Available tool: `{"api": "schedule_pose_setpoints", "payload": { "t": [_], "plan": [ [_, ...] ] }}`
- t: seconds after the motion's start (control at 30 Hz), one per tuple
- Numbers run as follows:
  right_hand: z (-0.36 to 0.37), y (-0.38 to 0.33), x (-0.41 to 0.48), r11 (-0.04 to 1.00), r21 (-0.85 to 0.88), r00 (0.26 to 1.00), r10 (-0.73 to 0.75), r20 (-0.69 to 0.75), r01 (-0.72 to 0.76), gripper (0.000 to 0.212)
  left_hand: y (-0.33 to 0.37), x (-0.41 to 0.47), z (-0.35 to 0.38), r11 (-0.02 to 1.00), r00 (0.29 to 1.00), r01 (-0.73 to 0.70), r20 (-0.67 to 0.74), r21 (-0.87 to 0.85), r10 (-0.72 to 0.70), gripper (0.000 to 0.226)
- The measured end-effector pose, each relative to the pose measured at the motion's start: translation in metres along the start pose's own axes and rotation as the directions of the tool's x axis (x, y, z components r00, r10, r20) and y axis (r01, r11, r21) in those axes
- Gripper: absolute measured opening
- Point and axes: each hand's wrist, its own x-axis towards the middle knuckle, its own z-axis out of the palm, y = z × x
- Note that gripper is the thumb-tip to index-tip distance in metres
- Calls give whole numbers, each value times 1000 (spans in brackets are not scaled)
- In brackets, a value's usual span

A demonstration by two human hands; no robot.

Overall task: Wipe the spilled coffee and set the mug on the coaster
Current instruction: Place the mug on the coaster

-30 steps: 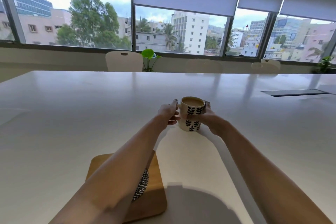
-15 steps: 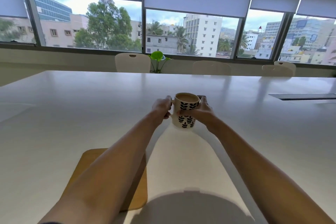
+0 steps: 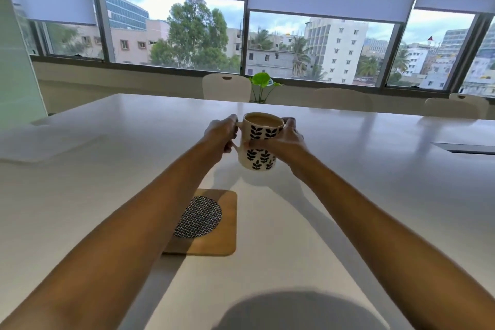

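A cream mug (image 3: 261,154) with a black leaf pattern, filled with coffee, hangs a little above the white table (image 3: 375,195). Both hands hold it: my left hand (image 3: 222,134) grips the handle on the mug's left side, and my right hand (image 3: 278,139) wraps around its right side. Nearer to me lies a square wooden coaster (image 3: 217,241) with a round woven black-and-white pad (image 3: 202,218); my left forearm covers its left part. No spilled coffee or cloth shows in this view.
Several pale chairs (image 3: 226,87) stand along the table's far edge, with a small green plant (image 3: 261,83) behind them. A dark cable slot (image 3: 463,148) is set in the table at the right. Windows fill the back wall.
The mug has risen off the table in both hands and come slightly toward me. The view shifted, so the coaster and its woven pad now show more fully.
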Motion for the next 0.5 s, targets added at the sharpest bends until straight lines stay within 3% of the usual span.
{"api": "schedule_pose_setpoints", "payload": {
  "t": [0.5],
  "plan": [
    [71,-43,-81,999,-43,1000,23,-20,-24,77,-35,-57,-93,1000,1000,5,23,24,-5,34]
  ]
}}
